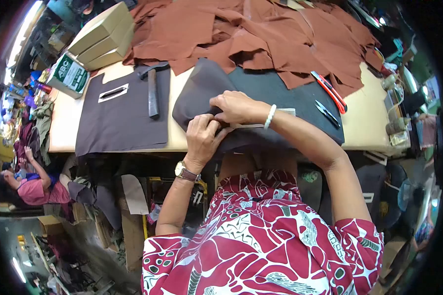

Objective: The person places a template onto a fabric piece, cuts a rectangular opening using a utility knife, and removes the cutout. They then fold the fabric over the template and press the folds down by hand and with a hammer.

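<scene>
A dark brown sheet of leather or fabric [202,81] lies partly folded up at the front of the worktable, over a dark green-black board [266,86]. My left hand [202,135], with a watch at the wrist, pinches the sheet near the table's front edge. Close against it, my right hand [235,107] has its fingers curled down onto the same sheet. What lies between the fingertips is hidden. A pale strip [285,112] shows beneath my right wrist, beside the beaded bracelet.
Left of my hands, a hammer [153,96] rests on another dark piece [120,118] with a white-framed slot [113,92]. A red cutter [330,92] and small snips [328,113] lie right. Behind are rust-brown sheets [177,34], boxes [103,37] and a green-white can [69,74]. Another person [39,189] sits left.
</scene>
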The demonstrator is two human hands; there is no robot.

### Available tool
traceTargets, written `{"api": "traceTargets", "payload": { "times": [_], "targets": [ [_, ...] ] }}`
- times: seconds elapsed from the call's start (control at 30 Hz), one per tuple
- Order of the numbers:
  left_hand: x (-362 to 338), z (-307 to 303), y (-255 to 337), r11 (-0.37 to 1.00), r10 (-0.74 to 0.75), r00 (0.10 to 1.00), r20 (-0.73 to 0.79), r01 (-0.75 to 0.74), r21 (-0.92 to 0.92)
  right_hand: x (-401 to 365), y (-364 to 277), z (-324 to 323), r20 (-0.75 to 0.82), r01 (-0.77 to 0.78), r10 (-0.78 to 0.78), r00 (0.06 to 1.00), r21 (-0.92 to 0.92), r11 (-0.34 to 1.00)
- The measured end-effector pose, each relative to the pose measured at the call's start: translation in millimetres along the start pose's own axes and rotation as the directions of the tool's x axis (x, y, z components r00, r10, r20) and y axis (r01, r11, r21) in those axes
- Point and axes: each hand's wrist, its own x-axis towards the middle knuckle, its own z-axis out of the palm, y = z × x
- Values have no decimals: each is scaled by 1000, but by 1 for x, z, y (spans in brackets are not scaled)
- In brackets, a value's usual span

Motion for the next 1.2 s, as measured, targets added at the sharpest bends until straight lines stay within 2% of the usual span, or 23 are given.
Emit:
{"api": "traceTargets", "payload": {
  "times": [0.03, 0.07, 0.1, 0.17, 0.23, 0.27, 0.3, 0.33, 0.37, 0.47, 0.53, 0.63, 0.67, 0.73, 0.77, 0.83, 0.87, 0.9, 0.97, 1.0, 1.07, 1.17, 1.2],
  "targets": [
    [3, -3, 3, 999, 2, 999, -34, 0, 53, 12, 2, -3, 58, -1, -5, 998, 92, 996],
    [9, -8, 8, 998, -1, 997, -73, 6, 70, 27, 12, -1, -30, 76, -72, 997, 147, 986],
    [13, -11, 13, 996, -11, 993, -120, 21, 82, 39, 14, -8, -168, 101, -76, 983, 148, 984],
    [35, -19, 31, 996, -11, 972, -233, 32, 88, 62, 18, -28, -486, 123, 89, 870, 387, 914],
    [57, -20, 41, 991, -25, 974, -224, 54, 124, 69, 14, -65, -579, 263, 371, 726, 732, 628],
    [69, -17, 46, 985, -45, 973, -225, 81, 151, 70, 18, -80, -603, 366, 417, 680, 772, 519],
    [80, -15, 49, 979, -64, 973, -223, 105, 176, 70, 24, -92, -615, 467, 469, 634, 788, 402],
    [90, -7, 45, 970, -53, 976, -210, 100, 221, 70, 33, -100, -663, 538, 493, 564, 748, 389],
    [100, 0, 42, 960, -54, 966, -252, 119, 253, 64, 43, -109, -626, 471, 538, 565, 780, 412],
    [130, 17, 25, 946, 9, 934, -357, 108, 307, 32, 51, -118, -600, 510, 591, 540, 791, 337],
    [139, 25, 15, 952, 63, 948, -312, 36, 303, 15, 61, -115, -619, 575, 598, 509, 762, 299],
    [142, 37, 16, 963, 161, 945, -283, -88, 254, -19, 70, -112, -627, 641, 653, 425, 718, 272],
    [138, 41, 19, 960, 194, 945, -265, -127, 251, -28, 82, -110, -669, 626, 666, 329, 683, 377],
    [132, 51, 22, 956, 252, 930, -269, -195, 220, -55, 132, -92, -698, 521, 694, 178, 665, 535],
    [127, 54, 26, 973, 206, 954, -216, -176, 150, -76, 140, -88, -725, 522, 669, 166, 640, 564],
    [112, 60, 35, 993, 119, 989, -93, -118, 19, -119, 148, -72, -740, 277, 672, 28, 652, 706],
    [106, 64, 37, 989, 111, 993, -40, -114, -93, -140, 154, -62, -771, 337, 635, 53, 612, 715],
    [99, 63, 41, 982, 55, 995, 88, -37, -188, -158, 150, -53, -822, 291, 567, 43, 554, 780],
    [85, 70, 42, 963, 52, 964, 260, 21, -270, -192, 127, -35, -808, -161, 588, 31, 577, 801],
    [82, 70, 44, 951, 44, 944, 327, 61, -304, -202, 102, -34, -714, -331, 700, 14, 658, 677],
    [77, 65, 48, 923, 30, 890, 454, 150, -355, -220, 109, -6, -871, -661, 491, 25, 354, 662],
    [84, 58, 54, 873, -95, 797, 596, 355, -335, -218, 87, -17, -963, -798, 190, 193, -41, 601],
    [84, 61, 52, 877, -87, 799, 595, 345, -334, -211, 77, -22, -948, -752, 185, 257, -76, 654]
  ]
}}
